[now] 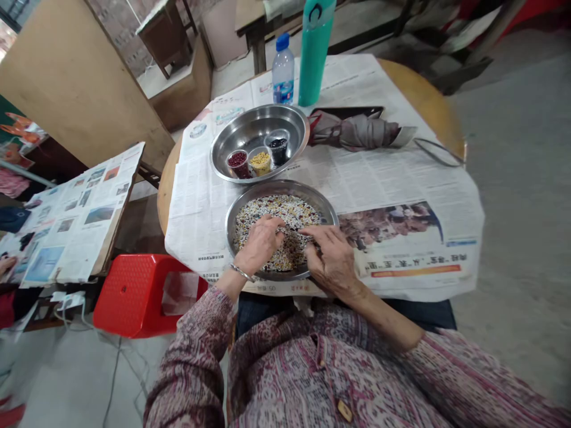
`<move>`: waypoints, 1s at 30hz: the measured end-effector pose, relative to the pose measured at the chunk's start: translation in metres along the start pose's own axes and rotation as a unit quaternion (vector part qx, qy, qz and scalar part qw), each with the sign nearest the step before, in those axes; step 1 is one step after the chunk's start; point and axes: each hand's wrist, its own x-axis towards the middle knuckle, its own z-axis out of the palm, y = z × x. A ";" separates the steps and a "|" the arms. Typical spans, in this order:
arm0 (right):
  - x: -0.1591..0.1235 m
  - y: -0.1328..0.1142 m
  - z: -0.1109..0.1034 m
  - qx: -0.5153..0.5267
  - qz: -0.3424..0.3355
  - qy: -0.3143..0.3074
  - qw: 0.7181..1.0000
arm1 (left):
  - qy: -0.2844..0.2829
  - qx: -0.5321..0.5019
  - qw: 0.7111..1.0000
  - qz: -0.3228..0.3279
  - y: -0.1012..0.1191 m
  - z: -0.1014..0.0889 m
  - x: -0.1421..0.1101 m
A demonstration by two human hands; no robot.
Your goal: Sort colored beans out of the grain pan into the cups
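Observation:
A round metal pan [229,223] holds a layer of mixed grains and beans [279,208], mostly white with yellow and dark red bits. Over its left part, my left hand [262,241] has its fingers curled, and what they hold, if anything, is too small to make out. Across from it, my right hand [331,257] reaches over the pan's right rim with fingers stretched and thumb apart. Just beyond, a larger steel basin [227,142] contains small clear cups of red beans [238,163], yellow beans [260,161] and black beans [279,148].
A water bottle [283,71] and a teal flask [316,53] stand behind the basin. A folded grey umbrella [357,131] lies at right on the newspaper-covered table [410,178]. At left are a red stool [129,291] and another papered table [84,220], with a person's hand at its edge.

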 end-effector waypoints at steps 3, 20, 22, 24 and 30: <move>0.000 0.001 0.001 0.001 -0.002 0.002 1.000 | -0.032 -0.089 0.994 -0.054 0.011 0.001 0.014; 0.001 0.001 0.002 0.010 -0.001 0.008 1.000 | 0.106 -0.011 0.994 -0.033 -0.021 -0.019 0.049; 0.000 0.001 0.002 0.008 -0.009 0.010 1.000 | 0.096 0.039 0.994 -0.038 -0.022 -0.017 0.041; 0.000 0.002 0.003 0.005 -0.009 0.009 1.000 | 0.075 0.066 0.994 -0.037 -0.020 -0.013 0.033; 0.000 0.005 0.004 0.035 -0.001 0.043 0.998 | -0.007 0.057 0.998 -0.014 -0.003 -0.009 0.003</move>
